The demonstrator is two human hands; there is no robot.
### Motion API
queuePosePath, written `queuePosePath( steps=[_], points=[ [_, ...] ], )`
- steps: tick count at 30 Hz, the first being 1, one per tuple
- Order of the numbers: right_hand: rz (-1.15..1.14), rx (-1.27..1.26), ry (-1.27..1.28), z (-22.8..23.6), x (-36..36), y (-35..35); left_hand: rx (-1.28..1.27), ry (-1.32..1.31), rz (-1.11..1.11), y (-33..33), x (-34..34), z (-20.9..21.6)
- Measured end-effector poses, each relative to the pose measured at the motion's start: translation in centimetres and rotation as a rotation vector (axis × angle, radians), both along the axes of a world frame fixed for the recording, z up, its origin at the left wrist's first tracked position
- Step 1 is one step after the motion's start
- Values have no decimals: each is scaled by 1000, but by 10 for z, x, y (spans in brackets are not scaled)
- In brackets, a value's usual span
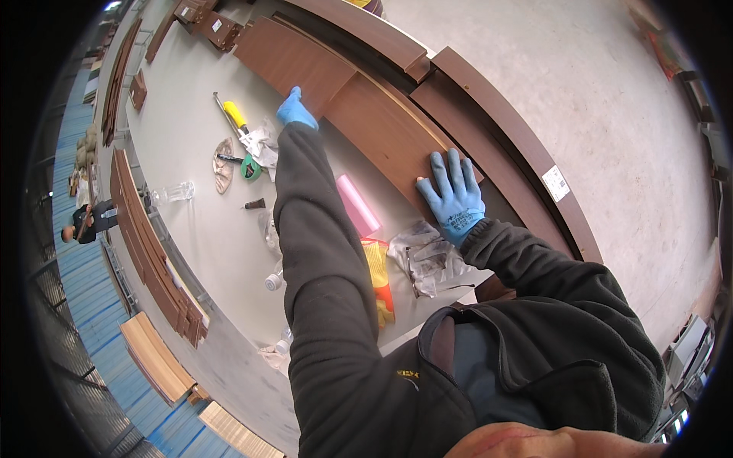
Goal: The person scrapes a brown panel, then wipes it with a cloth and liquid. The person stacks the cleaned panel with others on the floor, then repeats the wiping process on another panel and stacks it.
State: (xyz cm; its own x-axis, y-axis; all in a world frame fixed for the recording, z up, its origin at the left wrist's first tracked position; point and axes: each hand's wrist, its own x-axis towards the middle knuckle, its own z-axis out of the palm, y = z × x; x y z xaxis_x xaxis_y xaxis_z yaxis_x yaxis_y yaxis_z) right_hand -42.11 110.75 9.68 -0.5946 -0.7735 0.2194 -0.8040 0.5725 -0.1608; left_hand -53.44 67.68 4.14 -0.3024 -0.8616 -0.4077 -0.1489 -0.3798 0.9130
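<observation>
Two brown wood-look boards lie overlapped end to end across the pale table. On the edge of the farther board (pixel 286 65), close to where the two meet, my gloved left hand (pixel 298 113) closes with its thumb raised; its other fingers are mostly hidden. My gloved right hand (pixel 456 195) rests flat, fingers spread, across the end of the nearer board (pixel 389 141). Both gloves are blue, and a fingertip of the right one is bare. Between my arms lie a pink roll (pixel 357 204), a yellow-orange glove (pixel 379 278) and a crumpled grey cloth (pixel 427 256).
Long brown panels (pixel 504 130) run along the table's right side. Left of my arm are a yellow-handled tool (pixel 235 114), a green tape roll (pixel 250 168), a white rag (pixel 262 145) and a clear bottle (pixel 174 192). Stacked boards (pixel 145 244) and another person (pixel 88 221) are farther left.
</observation>
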Motion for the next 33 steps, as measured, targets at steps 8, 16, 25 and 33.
queuePosePath(
  steps=[8, 16, 25, 33],
  points=[
    [66, -38, 14, 15, -4, 2, 346, 286, -192, -1, 47, 32],
    [224, -391, 27, 84, -23, -4, 441, 600, -223, -22, 93, 62],
    [187, -786, -62, 161, -68, -37, 229, 588, -190, -4, 156, 78],
    [40, -1142, 26, 204, -107, -43, 185, 563, -141, 92, 182, 66]
  ],
)
